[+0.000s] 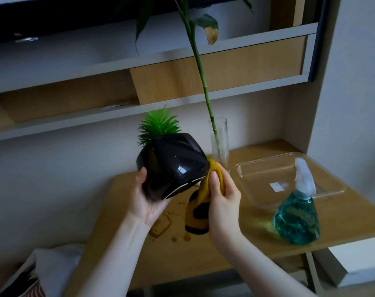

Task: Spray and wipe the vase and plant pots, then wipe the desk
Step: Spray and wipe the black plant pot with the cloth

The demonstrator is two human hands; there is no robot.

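My left hand grips a glossy black plant pot from below and holds it tilted above the desk, its green spiky plant pointing up and away. My right hand grips a yellow cloth with dark patches and presses it against the pot's right side. A tall clear glass vase with a long green stalk stands behind the pot on the wooden desk. A spray bottle of blue-green liquid stands at the right.
A clear shallow tray lies at the desk's back right, behind the bottle. Brown stains mark the desk below the pot. Shelves run along the wall above. A white box sits lower right, fabric at the lower left.
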